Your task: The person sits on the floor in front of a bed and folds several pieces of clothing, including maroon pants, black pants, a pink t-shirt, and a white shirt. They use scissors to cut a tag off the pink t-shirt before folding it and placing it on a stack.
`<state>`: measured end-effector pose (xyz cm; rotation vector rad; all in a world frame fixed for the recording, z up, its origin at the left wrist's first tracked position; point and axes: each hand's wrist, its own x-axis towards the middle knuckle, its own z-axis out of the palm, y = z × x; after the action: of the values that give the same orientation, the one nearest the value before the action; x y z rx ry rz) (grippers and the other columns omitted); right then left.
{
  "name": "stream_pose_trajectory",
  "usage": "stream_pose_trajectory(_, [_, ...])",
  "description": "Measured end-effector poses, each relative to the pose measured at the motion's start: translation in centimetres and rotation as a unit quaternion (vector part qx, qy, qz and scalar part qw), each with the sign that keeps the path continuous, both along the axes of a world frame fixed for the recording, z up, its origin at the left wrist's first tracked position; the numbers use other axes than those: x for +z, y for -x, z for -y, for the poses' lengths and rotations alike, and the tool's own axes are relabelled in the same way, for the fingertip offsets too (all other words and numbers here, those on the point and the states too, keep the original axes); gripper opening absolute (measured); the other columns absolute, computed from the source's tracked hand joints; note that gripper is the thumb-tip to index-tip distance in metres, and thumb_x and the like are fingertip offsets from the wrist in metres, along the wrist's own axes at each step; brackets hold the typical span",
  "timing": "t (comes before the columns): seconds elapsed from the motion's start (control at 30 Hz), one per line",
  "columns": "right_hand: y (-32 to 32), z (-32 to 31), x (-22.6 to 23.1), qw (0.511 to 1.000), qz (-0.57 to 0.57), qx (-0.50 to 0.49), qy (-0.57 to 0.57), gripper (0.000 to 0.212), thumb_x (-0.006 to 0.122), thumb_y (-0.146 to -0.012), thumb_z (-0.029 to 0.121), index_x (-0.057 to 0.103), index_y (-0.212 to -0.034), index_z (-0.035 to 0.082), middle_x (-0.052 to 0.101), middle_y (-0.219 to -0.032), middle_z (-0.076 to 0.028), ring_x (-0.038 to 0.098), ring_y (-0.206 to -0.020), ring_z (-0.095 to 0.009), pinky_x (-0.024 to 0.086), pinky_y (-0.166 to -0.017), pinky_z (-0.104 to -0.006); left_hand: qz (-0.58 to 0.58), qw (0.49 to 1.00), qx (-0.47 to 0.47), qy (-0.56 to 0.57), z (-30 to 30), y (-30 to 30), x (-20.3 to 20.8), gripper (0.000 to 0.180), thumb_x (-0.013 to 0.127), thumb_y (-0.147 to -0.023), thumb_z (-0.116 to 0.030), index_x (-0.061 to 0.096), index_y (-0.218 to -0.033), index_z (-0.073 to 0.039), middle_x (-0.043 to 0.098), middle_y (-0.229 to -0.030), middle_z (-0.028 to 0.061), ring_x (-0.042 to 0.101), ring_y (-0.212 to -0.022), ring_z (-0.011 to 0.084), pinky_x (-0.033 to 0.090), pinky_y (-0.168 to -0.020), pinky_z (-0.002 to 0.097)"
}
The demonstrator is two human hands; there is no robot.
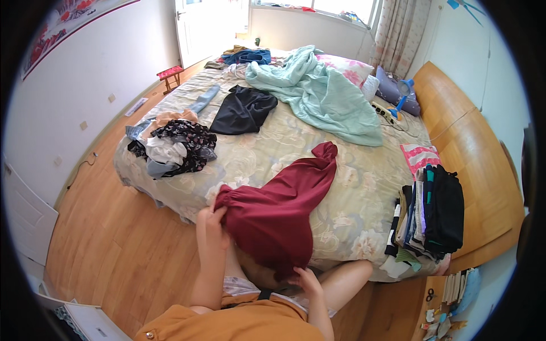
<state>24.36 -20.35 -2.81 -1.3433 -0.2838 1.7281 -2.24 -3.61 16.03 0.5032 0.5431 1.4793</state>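
Observation:
A dark red garment (276, 204) is spread over the near edge of the bed, with one long part reaching away to a gathered, bunched end at the far right. My left hand (214, 225) is closed on its gathered left corner. At the garment's lower edge, over my lap, the fingers of my right hand (307, 280) pinch the cloth. Part of the near edge hangs down in shadow, so its outline there is hard to make out. I cannot tell whether it is a top or trousers.
A rumpled clothes pile (176, 145) lies on the bed's left side, near black trousers or a similar black garment (244, 109). Behind is a mint-green quilt (318, 94). Folded clothes (429, 213) are stacked at right by the wooden headboard (466, 153).

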Motion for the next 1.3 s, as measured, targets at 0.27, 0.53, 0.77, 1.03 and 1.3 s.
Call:
stream_pose_trajectory(0.27, [-16.2, -3.6, 21.7, 0.854, 0.415, 0.276, -0.151, 0.027, 0.068, -0.09, 0.028, 0.069, -0.101, 0.003, 0.069, -0.091, -0.004, 0.063, -0.087, -0.014, 0.05, -0.082, -0.0281, -0.01, 0.995, 0.095, 0.016, -0.8, 2.5, -2.6, 0.053, 0.046, -0.091, 0.002, 0.041, -0.143, -0.003, 0.057, -0.126, 0.0139, 0.059, -0.112, 0.0227, 0.051, -0.096, 0.035])
stream_pose_trajectory(0.53, [-20.7, -20.0, 31.2, 0.326, 0.873, -0.18, -0.316, 0.06, 0.075, -0.078, 0.013, 0.047, -0.13, 0.003, 0.049, -0.128, -0.021, 0.048, -0.12, -0.037, 0.039, -0.105, -0.0417, -0.001, 0.989, -0.144, -0.03, 1.6, -5.3, -2.4, 0.061, 0.049, -0.096, -0.004, 0.023, -0.151, -0.003, 0.04, -0.145, 0.0155, 0.051, -0.125, 0.0254, 0.048, -0.1, 0.0436])
stream_pose_trajectory(0.77, [-11.7, -18.0, 9.3, 0.757, 0.588, -0.017, -0.283, 0.025, 0.067, -0.078, 0.005, 0.061, -0.102, 0.001, 0.061, -0.099, -0.014, 0.062, -0.095, -0.027, 0.05, -0.086, -0.0373, -0.228, 0.963, -0.123, -0.077, 0.7, -6.5, -7.9, 0.066, 0.058, -0.09, 0.0, 0.028, -0.149, -0.001, 0.032, -0.152, 0.0143, 0.043, -0.133, 0.0259, 0.04, -0.108, 0.0398])
stream_pose_trajectory(1.03, [-7.3, -18.1, 3.1, 0.707, 0.655, -0.096, -0.251, 0.048, 0.075, -0.074, 0.024, 0.056, -0.115, 0.006, 0.055, -0.109, -0.015, 0.052, -0.106, -0.034, 0.043, -0.094, -0.0434, -0.633, 0.733, 0.017, -0.248, -2.8, -9.2, -13.1, 0.073, 0.074, -0.077, -0.009, 0.041, -0.142, -0.001, 0.045, -0.14, 0.019, 0.043, -0.129, 0.034, 0.034, -0.109, 0.0397])
stream_pose_trajectory(1.3, [-7.4, -17.7, 3.5, 0.688, 0.662, -0.203, -0.217, 0.029, 0.055, -0.078, 0.004, 0.058, -0.106, 0.006, 0.057, -0.104, -0.015, 0.055, -0.102, -0.034, 0.045, -0.092, -0.0425, -0.7, 0.677, 0.06, -0.219, -5.0, -10.5, -14.4, 0.07, 0.079, -0.073, -0.012, 0.047, -0.134, -0.003, 0.055, -0.12, 0.0163, 0.051, -0.111, 0.0369, 0.042, -0.096, 0.0436])
